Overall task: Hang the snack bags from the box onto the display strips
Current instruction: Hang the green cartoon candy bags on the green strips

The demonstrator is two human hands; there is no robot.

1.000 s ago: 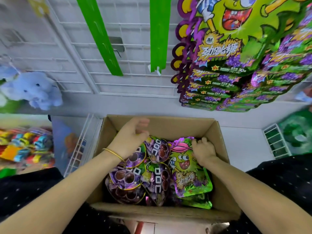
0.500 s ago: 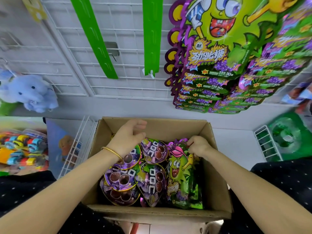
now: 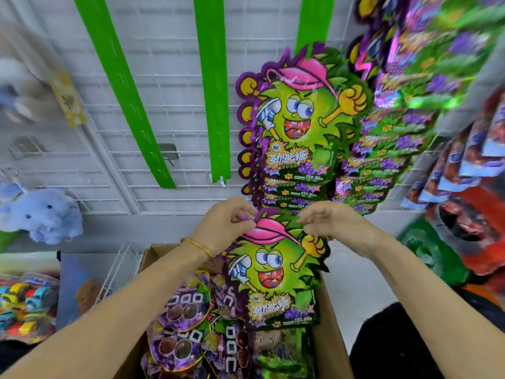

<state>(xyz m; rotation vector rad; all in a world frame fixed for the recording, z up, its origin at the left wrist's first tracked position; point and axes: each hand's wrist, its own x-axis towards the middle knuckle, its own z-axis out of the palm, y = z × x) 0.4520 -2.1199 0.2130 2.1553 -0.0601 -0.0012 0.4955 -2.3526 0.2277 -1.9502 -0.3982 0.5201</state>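
White wire grid panelling (image 3: 164,110) covers the wall behind the display, and three bright green plastic display strips hang down it: the left strip (image 3: 123,99) slants bare, the middle strip (image 3: 214,105) hangs bare beside it, and the right strip (image 3: 314,23) carries a layered column of hung snack bags (image 3: 297,124) printed with a green cartoon face in a pink cap. Just below that column, the person holds up one green and purple cartoon-faced snack bag (image 3: 273,272), upright and facing the camera, lifted above the open brown cardboard box (image 3: 332,337). The left hand (image 3: 226,225), with a thin gold bangle (image 3: 200,246) at the wrist, pinches the bag's top edge at the left of the pink cap. The right hand (image 3: 333,222) has its fingers curled on the top edge at the right, gripping it as well. Round purple foil pouches (image 3: 183,310) lie stacked in the left part of the box, with more green bags underneath the held one. A pale blue plush elephant (image 3: 41,214) hangs at the far left of the wall.
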